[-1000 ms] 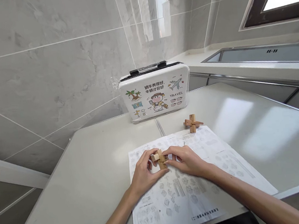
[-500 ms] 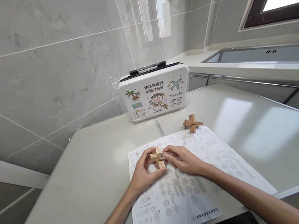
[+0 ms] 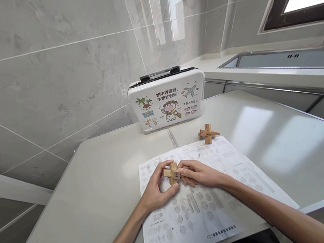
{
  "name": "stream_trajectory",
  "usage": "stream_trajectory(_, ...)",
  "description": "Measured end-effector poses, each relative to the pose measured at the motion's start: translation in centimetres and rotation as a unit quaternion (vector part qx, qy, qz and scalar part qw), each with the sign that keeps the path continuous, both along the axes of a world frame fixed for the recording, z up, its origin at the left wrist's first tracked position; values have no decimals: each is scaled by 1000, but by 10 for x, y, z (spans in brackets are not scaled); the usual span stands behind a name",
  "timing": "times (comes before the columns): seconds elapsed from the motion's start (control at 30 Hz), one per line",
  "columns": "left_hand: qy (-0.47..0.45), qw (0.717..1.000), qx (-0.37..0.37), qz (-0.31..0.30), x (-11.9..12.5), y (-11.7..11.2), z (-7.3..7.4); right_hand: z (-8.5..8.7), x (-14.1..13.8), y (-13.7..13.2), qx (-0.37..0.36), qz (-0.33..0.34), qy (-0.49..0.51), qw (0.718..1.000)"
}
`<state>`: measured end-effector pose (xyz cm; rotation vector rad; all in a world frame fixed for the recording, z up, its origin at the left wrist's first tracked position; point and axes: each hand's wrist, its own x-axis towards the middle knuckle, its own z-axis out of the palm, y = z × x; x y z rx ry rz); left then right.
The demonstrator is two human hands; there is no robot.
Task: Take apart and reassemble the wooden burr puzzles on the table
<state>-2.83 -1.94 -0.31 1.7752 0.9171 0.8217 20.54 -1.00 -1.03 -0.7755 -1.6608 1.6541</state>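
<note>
A light wooden burr puzzle [image 3: 172, 173], cross-shaped and marked with a "2" on one end, is held between both hands above a printed sheet [image 3: 220, 222]. My left hand [image 3: 158, 188] curves around its left side, fingers at the top block and thumb at the bottom one. From the right, my right hand [image 3: 198, 173] pinches it near the numbered end; some of those fingertips are hidden behind the blocks. Beyond the sheet's far edge lies a second, browner wooden burr puzzle [image 3: 208, 133], marked "3", touched by neither hand.
A white cartoon-printed case [image 3: 167, 101] with a black handle stands against the tiled wall. The pale table [image 3: 99, 191] has a seam running toward the case. At the right are a counter with a sink [image 3: 284, 60] and a window.
The held puzzle has tilted slightly, so its "2" end sits a little lower. My right fingers have shifted slightly on it. The other puzzle and the case stay in place.
</note>
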Motion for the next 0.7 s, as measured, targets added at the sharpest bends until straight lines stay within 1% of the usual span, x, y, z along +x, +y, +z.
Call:
stream_trajectory(0.1,8,999,-19,36,2,1,0,-3,-1,4,-29,-32,24,999)
stream_trajectory(0.17,5,997,-32,64,4,3,0,-6,0,8,-77,-72,65,992)
stream_trajectory(0.2,1,997,-38,71,4,3,-1,-7,1,11,-111,-96,94,985)
stream_trajectory(0.3,-4,997,-47,66,4,5,-1,-10,8,19,-212,-142,191,948)
stream_trajectory(0.43,12,997,-52,53,2,5,-1,-13,17,29,-308,-184,295,885)
stream_trajectory(0.53,21,997,-55,49,2,5,0,-18,20,33,-346,-203,349,847)
stream_trajectory(0.7,32,997,-51,44,2,5,1,-22,22,35,-376,-227,384,812)
